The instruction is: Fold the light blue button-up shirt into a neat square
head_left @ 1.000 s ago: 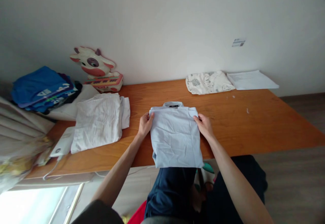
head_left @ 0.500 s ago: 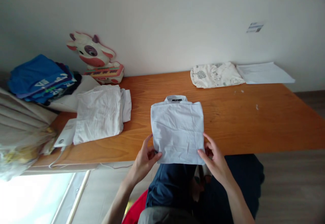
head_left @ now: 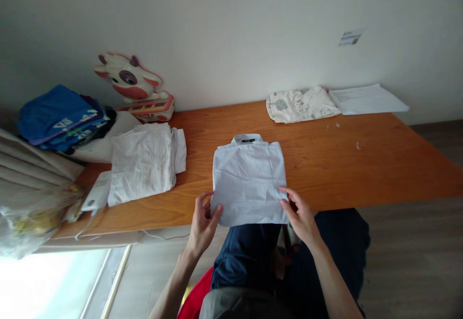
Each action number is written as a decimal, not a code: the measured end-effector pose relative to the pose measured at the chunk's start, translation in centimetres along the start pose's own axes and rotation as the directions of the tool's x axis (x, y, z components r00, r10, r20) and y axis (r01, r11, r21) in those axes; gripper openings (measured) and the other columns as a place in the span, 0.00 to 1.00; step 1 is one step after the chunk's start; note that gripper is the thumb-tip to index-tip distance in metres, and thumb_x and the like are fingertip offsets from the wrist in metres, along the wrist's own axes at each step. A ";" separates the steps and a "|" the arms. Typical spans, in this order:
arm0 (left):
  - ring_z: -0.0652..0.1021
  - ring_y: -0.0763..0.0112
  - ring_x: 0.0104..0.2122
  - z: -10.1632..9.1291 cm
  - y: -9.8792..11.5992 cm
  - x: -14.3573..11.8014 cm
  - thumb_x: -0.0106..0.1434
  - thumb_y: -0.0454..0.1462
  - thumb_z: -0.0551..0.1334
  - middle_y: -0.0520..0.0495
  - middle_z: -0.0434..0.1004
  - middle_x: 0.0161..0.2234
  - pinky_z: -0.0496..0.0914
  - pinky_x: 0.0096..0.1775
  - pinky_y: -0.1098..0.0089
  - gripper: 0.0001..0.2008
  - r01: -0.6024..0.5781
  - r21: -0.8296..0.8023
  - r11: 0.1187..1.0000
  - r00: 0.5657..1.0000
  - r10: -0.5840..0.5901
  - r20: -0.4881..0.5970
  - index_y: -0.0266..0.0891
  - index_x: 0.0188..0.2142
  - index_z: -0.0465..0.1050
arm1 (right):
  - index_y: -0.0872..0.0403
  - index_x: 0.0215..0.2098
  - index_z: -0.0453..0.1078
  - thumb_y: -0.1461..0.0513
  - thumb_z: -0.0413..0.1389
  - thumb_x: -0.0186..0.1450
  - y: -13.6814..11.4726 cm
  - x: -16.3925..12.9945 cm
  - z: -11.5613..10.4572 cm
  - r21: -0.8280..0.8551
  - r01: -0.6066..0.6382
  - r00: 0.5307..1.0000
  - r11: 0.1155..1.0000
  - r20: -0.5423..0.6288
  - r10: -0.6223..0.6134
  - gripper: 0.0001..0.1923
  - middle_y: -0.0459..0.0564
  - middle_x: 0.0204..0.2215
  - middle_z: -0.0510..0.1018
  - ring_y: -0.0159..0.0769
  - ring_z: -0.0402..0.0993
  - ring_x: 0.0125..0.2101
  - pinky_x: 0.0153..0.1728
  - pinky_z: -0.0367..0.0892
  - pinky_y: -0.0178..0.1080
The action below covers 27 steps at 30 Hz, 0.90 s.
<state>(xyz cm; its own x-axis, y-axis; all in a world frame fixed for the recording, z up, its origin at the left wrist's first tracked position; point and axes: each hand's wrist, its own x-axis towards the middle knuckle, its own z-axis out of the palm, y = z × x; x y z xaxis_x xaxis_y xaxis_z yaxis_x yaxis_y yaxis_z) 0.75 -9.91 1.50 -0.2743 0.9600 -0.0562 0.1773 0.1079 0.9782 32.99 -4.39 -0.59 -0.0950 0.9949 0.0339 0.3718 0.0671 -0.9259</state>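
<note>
Pale-blue folded shirt (head_left: 248, 181), wooden table (head_left: 361, 164)

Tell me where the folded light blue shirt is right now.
In the head view, the folded light blue shirt lies mid-table at the near edge, between left hand and right hand, right of the white cloth stack.

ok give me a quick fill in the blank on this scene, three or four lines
1. Both hands, the left hand and the right hand, hold the near edge of a folded light ____ shirt.
2. The shirt lies on an orange-brown ____ table.
3. Its collar points ____ the wall.
4. The cow-shaped toy stands to the ____ of the shirt.

Missing words: blue; wooden; toward; left
</note>
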 end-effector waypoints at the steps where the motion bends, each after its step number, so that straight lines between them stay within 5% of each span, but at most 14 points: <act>1: 0.78 0.69 0.31 0.0 -0.1 0.0 0.70 0.52 0.67 0.49 0.81 0.39 0.73 0.34 0.71 0.27 -0.011 0.059 0.998 1.000 0.011 -0.005 0.46 0.61 0.64 | 0.47 0.63 0.74 0.47 0.55 0.77 -0.1 0.0 -0.1 -0.001 0.007 1.000 1.000 0.001 -0.007 0.22 0.45 0.31 0.71 0.39 0.68 0.31 0.35 0.67 0.39; 8: 0.73 0.74 0.24 -0.6 -1.2 -0.2 0.72 0.50 0.64 0.52 0.76 0.40 0.66 0.29 0.72 0.20 -0.048 0.418 0.907 0.995 0.079 -0.059 0.46 0.58 0.72 | 0.48 0.64 0.73 0.49 0.53 0.78 -0.4 0.1 -0.5 -0.078 0.067 0.997 0.995 0.054 -0.063 0.22 0.46 0.32 0.72 0.40 0.70 0.32 0.37 0.69 0.40; 15: 0.80 0.71 0.26 -1.8 -1.7 0.0 0.74 0.47 0.60 0.49 0.82 0.45 0.70 0.30 0.71 0.20 -0.045 0.469 0.882 0.998 0.064 -0.024 0.47 0.62 0.71 | 0.48 0.69 0.69 0.57 0.54 0.74 -1.0 1.0 -1.3 -0.201 0.121 0.985 0.972 0.147 -0.092 0.26 0.43 0.31 0.70 0.39 0.71 0.31 0.39 0.69 0.41; 19: 0.82 0.67 0.30 -2.5 -1.3 0.5 0.76 0.40 0.57 0.46 0.83 0.51 0.76 0.36 0.67 0.18 -0.120 0.596 0.794 0.990 0.141 0.012 0.48 0.62 0.71 | 0.47 0.69 0.68 0.58 0.52 0.75 -1.2 2.0 -2.5 -0.262 0.109 0.977 0.959 0.209 -0.054 0.25 0.43 0.32 0.73 0.38 0.74 0.31 0.39 0.71 0.41; 23: 0.82 0.58 0.54 -1.6 1.3 2.4 0.75 0.34 0.53 0.43 0.77 0.63 0.78 0.56 0.56 0.22 -0.226 0.660 0.717 0.947 0.321 -0.024 0.49 0.65 0.70 | 0.49 0.63 0.73 0.51 0.55 0.75 -3.2 4.9 -3.3 -0.387 0.152 0.987 0.909 0.102 -0.122 0.21 0.54 0.45 0.81 0.47 0.80 0.45 0.49 0.76 0.48; 27: 0.61 0.47 0.76 2.9 3.8 5.9 0.78 0.36 0.51 0.42 0.65 0.74 0.60 0.73 0.38 0.26 -0.380 0.744 0.549 0.906 0.381 0.182 0.46 0.72 0.64 | 0.51 0.65 0.73 0.48 0.50 0.79 -6.6 8.4 -0.3 -0.579 0.268 0.958 0.770 0.076 -0.276 0.24 0.61 0.67 0.73 0.56 0.69 0.67 0.68 0.65 0.59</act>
<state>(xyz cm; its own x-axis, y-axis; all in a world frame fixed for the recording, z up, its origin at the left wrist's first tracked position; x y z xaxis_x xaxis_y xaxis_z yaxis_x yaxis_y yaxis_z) 2.56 -3.12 4.33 -0.0088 0.9584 0.2854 0.9052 -0.1137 0.4096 30.01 3.58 5.87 -0.2641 0.9289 0.2595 0.7952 0.3619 -0.4864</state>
